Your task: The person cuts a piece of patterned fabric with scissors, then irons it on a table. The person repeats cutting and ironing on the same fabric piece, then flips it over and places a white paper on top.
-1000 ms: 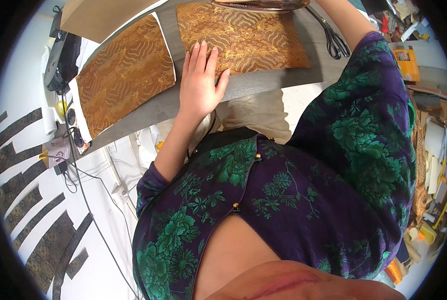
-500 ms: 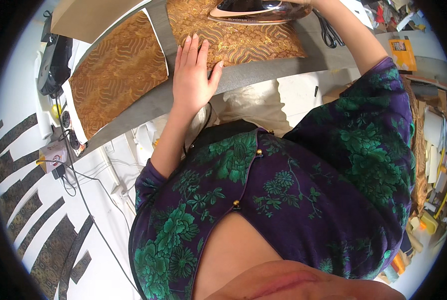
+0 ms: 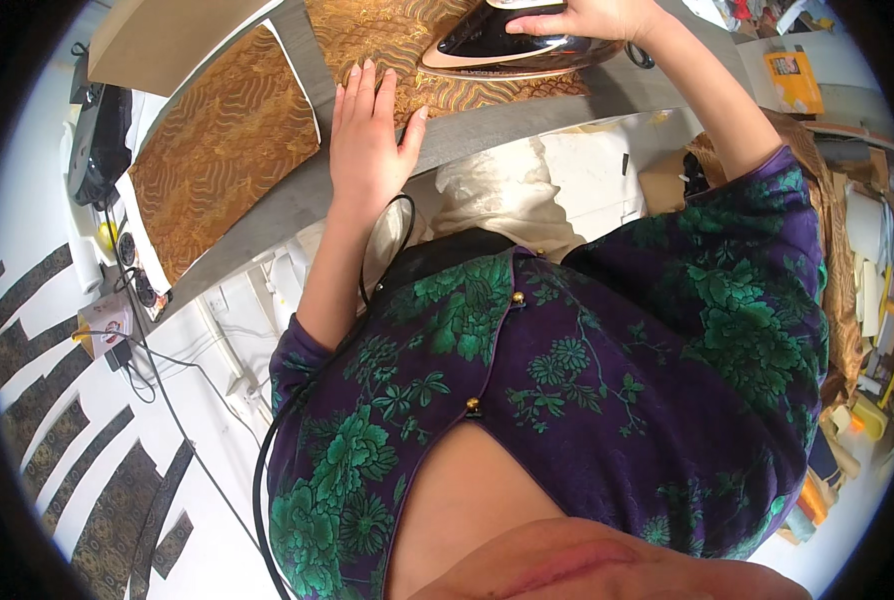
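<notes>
My right hand (image 3: 587, 17) grips the handle of a dark clothes iron (image 3: 512, 48), whose soleplate rests on a gold patterned fabric piece (image 3: 387, 35) at the top of the head view. My left hand (image 3: 365, 135) lies flat with fingers spread, pressing the near edge of that same fabric against the grey ironing table (image 3: 287, 205). A second gold patterned fabric piece (image 3: 217, 150) lies to the left of my left hand on the table. A black cord (image 3: 267, 460) runs down along my left arm.
White cloth (image 3: 497, 190) hangs below the table edge. A power strip and cables (image 3: 112, 330) sit on the white floor at left, beside dark patterned strips (image 3: 37, 440). Cluttered shelves with boxes and rolls (image 3: 867, 300) fill the right side.
The iron has come into view and slid down and left across the fabric toward my left hand. My left hand stays pressed flat on the fabric edge.
</notes>
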Action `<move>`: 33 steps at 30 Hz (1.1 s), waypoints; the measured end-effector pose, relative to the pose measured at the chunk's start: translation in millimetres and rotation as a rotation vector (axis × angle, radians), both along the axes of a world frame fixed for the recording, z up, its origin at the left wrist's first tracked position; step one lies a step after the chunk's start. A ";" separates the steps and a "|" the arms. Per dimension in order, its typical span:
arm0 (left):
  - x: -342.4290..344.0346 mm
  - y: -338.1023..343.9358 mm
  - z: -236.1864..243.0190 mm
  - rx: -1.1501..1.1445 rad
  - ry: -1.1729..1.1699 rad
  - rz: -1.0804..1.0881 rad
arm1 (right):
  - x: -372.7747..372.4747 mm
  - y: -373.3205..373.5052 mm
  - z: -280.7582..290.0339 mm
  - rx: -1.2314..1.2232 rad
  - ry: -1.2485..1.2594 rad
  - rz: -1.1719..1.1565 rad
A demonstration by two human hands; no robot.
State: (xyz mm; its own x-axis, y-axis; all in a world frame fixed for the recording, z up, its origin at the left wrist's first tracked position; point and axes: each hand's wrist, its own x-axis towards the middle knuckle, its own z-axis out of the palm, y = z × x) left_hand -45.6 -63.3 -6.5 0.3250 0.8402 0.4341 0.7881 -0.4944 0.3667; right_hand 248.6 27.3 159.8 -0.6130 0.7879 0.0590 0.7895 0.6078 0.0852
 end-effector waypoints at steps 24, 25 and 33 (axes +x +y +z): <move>1.9 -0.1 -0.1 -0.022 0.052 0.014 | 10.1 -48.4 8.1 -0.059 0.007 -0.026; 2.1 0.2 0.5 -0.023 0.047 0.013 | 10.0 -48.2 8.8 -0.063 0.001 -0.032; 5.0 -1.8 6.1 -0.033 0.031 0.011 | 8.1 -37.9 7.8 -0.052 0.007 -0.027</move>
